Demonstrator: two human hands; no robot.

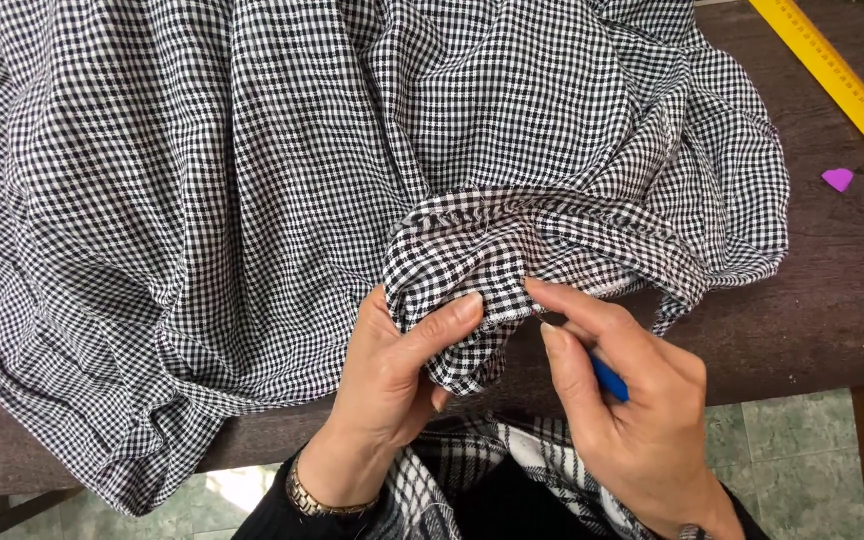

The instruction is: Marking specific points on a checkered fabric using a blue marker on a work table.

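Black-and-white gingham fabric (352, 150) lying on dark wooden table (832, 290); left hand (392, 385) pinching its stitched seam edge, right hand (632, 400) gripping blue tool (609, 380), probably seam ripper, picking stitches; needs careful tip placement next

A dark brown wooden tabletop (832, 300) carries everything here, its front edge running across the lower part of the view. A large black-and-white checked fabric (252, 180) lies spread and rumpled over most of it, with folds bunched near the middle and one corner hanging over the front edge at the left. A yellow ruler (842, 75) lies diagonally at the upper right. Just below it, apart from the fabric, sits a small purple piece of chalk (837, 179).
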